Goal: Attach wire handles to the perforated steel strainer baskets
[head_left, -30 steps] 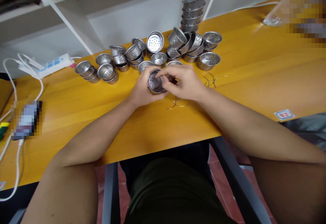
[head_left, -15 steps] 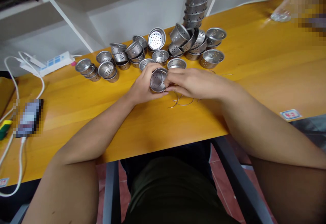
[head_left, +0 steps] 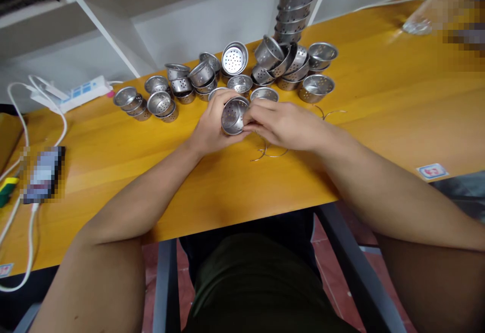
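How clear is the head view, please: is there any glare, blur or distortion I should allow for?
Head view: the wide lens bows the table edge; bright glints on the piled steel cups; pixelated patches at left and top right; the perforated cup in the left hand is sharp, holes visible; shadows soft.

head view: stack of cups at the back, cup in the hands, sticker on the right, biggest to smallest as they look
1. cup stack
2. held cup
3. sticker
The held cup and sticker look close in width, but the cup is taller.
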The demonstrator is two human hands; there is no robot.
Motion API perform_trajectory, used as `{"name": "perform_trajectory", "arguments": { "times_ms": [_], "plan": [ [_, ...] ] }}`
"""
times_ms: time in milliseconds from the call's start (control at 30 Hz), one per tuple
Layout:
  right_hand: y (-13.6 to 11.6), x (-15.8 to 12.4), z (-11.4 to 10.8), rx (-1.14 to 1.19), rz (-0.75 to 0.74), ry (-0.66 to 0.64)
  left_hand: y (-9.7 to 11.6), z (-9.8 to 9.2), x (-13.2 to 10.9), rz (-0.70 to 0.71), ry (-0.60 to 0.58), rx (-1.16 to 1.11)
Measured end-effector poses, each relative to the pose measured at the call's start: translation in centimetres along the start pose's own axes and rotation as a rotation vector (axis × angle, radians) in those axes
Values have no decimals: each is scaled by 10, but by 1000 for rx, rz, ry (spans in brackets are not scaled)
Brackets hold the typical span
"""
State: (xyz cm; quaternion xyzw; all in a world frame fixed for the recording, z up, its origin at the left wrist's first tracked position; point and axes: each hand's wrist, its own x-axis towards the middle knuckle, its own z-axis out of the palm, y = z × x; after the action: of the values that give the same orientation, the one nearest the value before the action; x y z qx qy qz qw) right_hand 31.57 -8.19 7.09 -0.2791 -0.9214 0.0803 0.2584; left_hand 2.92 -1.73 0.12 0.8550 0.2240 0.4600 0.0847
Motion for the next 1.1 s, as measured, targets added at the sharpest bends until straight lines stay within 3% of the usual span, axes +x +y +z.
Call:
{"name": "perform_trajectory", "arguments": {
  "times_ms": [133, 367, 567, 867, 1100],
  "plan": [
    [0, 1, 2, -7, -13, -3, 3, -1, -1, -78, -12, 16],
    [0, 0, 6, -13, 28, 25, 6, -4, -1, 0, 7, -9],
    [1, 0, 5, -9, 4, 16, 8, -5, -1, -83, -8, 9],
    [4, 2, 9, -2, 11, 32, 6, -3, 0, 77, 32, 32],
    [2, 2, 2, 8, -39, -15, -5, 6, -5, 62, 45, -82]
  ]
}}
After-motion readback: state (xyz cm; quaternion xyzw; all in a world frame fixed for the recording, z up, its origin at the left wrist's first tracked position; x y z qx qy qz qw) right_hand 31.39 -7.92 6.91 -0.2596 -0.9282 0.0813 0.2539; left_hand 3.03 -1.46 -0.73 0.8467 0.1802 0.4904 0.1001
